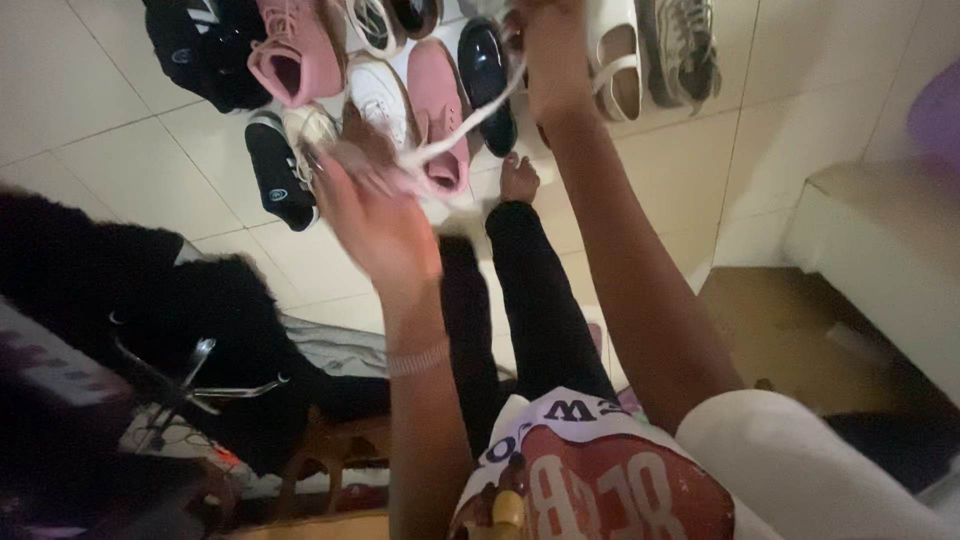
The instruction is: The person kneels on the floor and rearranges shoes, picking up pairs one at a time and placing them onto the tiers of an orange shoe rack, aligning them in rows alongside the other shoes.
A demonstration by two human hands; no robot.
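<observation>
The person is sitting over a tiled floor (pixel 120 110) with both arms stretched out, and a white shoelace (pixel 470 125) is running taut between the two hands. The left hand (pixel 375 215) is blurred with motion, fingers curled and pinching the lower end of the lace near the knuckles; the grip is looking narrow and closed on the lace, though the blur is hiding the exact finger placement. The right hand (pixel 555 60) is raised higher, closed on the upper end of the lace; whether it is also gripping something else behind it cannot be told.

Risk, as a judgement: the lace is sitting at the fingertips of the left hand rather than deep in the palm, so a sharp tug is likely slipping it out. The slack part is hanging right over the pink sneaker (pixel 440 120) and the white sneaker (pixel 380 100), so it could be snagging on them or dragging one out of the row. The bare foot (pixel 518 180) is just below the lace and could be catching it too.

A black shiny shoe (pixel 488 80), a black sneaker (pixel 278 170) and a white sandal (pixel 615 60) are lying close by in the same cluster
</observation>
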